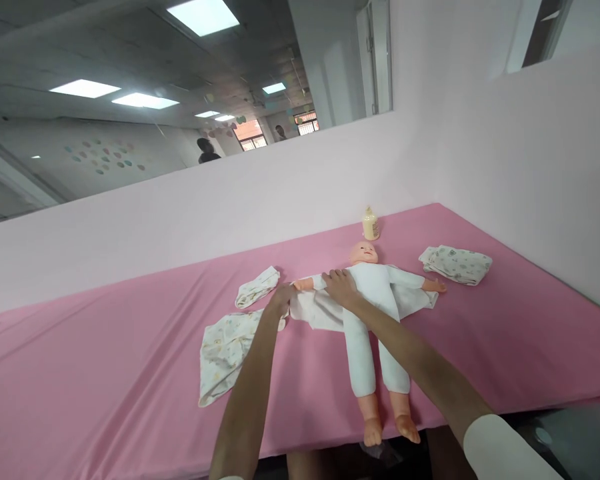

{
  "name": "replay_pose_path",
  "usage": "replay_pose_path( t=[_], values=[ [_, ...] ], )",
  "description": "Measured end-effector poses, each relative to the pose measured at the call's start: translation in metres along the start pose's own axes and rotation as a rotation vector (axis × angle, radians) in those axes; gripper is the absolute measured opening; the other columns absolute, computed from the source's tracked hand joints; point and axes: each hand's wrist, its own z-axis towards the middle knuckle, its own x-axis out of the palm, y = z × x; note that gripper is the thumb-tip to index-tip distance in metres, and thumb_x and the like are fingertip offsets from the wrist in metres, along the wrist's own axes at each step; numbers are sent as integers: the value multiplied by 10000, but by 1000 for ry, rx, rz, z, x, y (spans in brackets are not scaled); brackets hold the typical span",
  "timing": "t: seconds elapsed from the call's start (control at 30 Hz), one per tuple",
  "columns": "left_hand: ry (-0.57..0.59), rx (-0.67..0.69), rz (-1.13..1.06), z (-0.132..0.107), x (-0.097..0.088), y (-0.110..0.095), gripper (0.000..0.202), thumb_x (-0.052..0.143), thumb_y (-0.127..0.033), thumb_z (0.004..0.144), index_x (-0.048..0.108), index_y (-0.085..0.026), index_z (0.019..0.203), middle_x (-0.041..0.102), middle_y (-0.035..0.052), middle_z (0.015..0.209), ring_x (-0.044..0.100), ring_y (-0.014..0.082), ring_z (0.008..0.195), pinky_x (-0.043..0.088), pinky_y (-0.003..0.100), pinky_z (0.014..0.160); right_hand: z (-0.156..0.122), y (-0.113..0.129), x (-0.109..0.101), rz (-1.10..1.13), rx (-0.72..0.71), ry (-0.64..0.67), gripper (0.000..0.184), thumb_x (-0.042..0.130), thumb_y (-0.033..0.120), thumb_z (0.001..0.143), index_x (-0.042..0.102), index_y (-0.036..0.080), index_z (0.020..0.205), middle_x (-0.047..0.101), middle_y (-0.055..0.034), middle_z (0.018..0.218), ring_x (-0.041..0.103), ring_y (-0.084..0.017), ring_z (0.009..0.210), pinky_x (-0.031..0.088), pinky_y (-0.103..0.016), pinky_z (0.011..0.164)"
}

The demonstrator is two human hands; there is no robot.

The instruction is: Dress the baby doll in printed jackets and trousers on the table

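Observation:
A baby doll in a white bodysuit lies face up on the pink-covered table, its feet towards me. Beneath its back and arms a white cloth garment is spread out. My left hand is closed at the garment's left edge, just beside the doll's small hand; its fingertips are partly hidden. Across the doll's upper arm and the side of its chest rests my right hand, fingers curled over the arm. A patterned cloth garment lies left of the doll, partly behind my left forearm.
Above my left hand lies a small folded patterned cloth. Another folded patterned cloth is to the doll's right. A pale yellow pump bottle stands behind its head. The pink table cover meets a white wall with a mirror.

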Motion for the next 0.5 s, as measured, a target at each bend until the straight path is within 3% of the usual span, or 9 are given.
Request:
replay_pose_path(
  t=[0.1,0.17,0.3,0.4,0.5],
  values=[
    [-49,9,-1,-12,-17,-24,217,737,-221,641,579,-156,775,605,-5,614,599,156,598,477,258,574,1,5,4,4,29,24,415,448,148,924,501,150,1336,590,-173,1252,536,-266,1132,341,-393,988],
    [-57,20,12,-21,-16,-37,296,762,-241,625,596,-158,856,626,-5,644,606,161,607,473,255,564,4,10,8,6,57,44,428,461,142,911,505,128,1336,585,-185,1256,534,-280,1131,340,-408,990],
    [-13,89,26,-38,15,-53,312,747,-263,650,613,-167,915,626,-12,648,590,150,577,448,241,532,10,19,14,15,104,68,453,459,127,898,493,80,1348,575,-217,1267,513,-310,1161,344,-436,984],
    [158,116,-25,-51,46,-57,342,755,-295,659,608,-177,945,626,-10,648,573,142,545,436,239,517,14,18,15,39,113,59,425,417,136,931,490,81,1346,573,-210,1266,523,-286,1148,373,-425,964],
    [332,130,-92,-63,67,-54,343,757,-286,664,604,-179,951,657,16,721,606,156,599,462,246,562,22,7,9,77,92,35,344,460,249,967,537,124,1279,587,-137,1241,554,-239,1099,417,-421,949]
  ],
)
